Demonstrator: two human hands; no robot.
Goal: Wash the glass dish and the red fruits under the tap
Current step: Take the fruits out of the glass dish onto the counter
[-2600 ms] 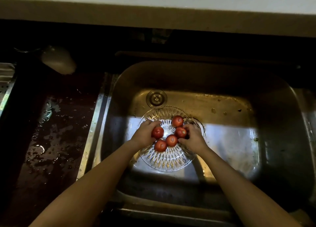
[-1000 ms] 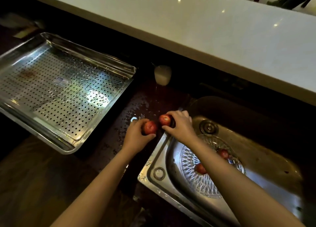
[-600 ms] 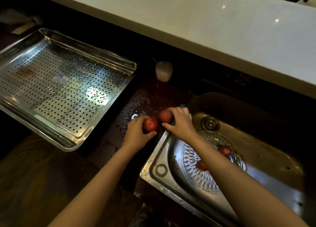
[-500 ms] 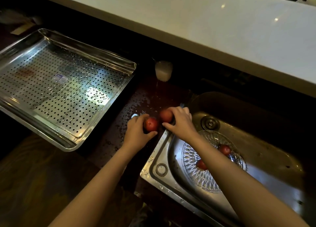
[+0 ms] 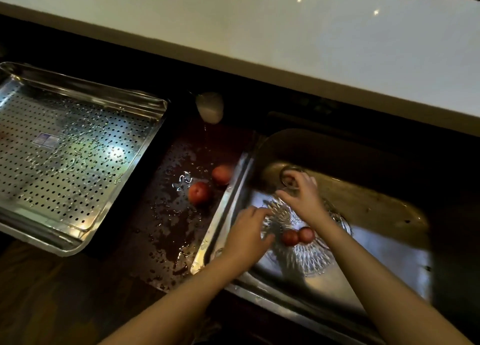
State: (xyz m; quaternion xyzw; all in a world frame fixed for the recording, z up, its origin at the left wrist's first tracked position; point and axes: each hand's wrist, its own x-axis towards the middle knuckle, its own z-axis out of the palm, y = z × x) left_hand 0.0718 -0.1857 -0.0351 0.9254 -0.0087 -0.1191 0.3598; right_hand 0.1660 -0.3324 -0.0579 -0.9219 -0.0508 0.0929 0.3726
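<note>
Loosely spread, the left hand (image 5: 246,237) and right hand (image 5: 302,196) flank two red fruits (image 5: 291,237) in the glass dish (image 5: 307,260).

The dark, wet countertop (image 5: 161,228) carries two red fruits (image 5: 199,192) just beyond the left hand (image 5: 246,238), and a perforated steel tray (image 5: 65,157) farther to its left.

Perforated steel tray (image 5: 65,150) w/ sticker, L of wet dark worktop (image 5: 166,228); white ledge (image 5: 259,33) along back.
</note>
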